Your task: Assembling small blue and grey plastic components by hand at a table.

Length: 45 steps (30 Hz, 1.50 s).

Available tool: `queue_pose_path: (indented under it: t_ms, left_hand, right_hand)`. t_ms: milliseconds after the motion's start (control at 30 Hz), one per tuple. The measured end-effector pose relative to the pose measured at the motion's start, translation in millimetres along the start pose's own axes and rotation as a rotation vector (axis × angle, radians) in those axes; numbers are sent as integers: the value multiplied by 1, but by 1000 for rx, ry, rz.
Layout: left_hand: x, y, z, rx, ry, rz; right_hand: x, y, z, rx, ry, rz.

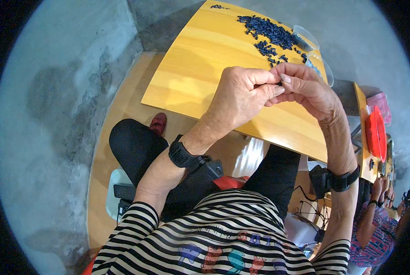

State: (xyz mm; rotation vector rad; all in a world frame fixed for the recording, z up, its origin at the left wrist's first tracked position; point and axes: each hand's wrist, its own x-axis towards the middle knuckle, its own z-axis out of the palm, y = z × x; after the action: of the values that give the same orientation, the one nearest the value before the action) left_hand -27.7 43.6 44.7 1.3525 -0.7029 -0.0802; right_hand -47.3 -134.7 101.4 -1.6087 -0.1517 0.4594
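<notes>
My left hand (239,98) and my right hand (306,89) meet above the near edge of a yellow wooden table (200,68). Their fingertips pinch together on a small dark piece (278,84), most of it hidden by the fingers. A pile of small dark blue pieces (269,32) lies at the far side of the table, well beyond both hands. Each wrist wears a black band.
Two clear plastic containers (311,43) stand by the pile at the table's far right. A second table at the right carries a red tray (376,133). Another person's arm (372,211) shows at the lower right. Grey concrete floor surrounds the table.
</notes>
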Motion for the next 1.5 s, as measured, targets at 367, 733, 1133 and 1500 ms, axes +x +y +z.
queue_pose_path:
  t_ms: [367,733,1133,1500]
  left_hand:
    - [3,-3,2,-43,51,47]
    - [8,1,9,191,58,213]
    - [19,-14,43,184,40,369]
    - [15,-9,52,301,-143,308]
  right_hand:
    - [-6,11,4,167,16,-4]
    - [-21,3,9,49,154,-4]
    - [-48,24,-3,309,237,-47]
    - [-70,24,-6,164,401,-48]
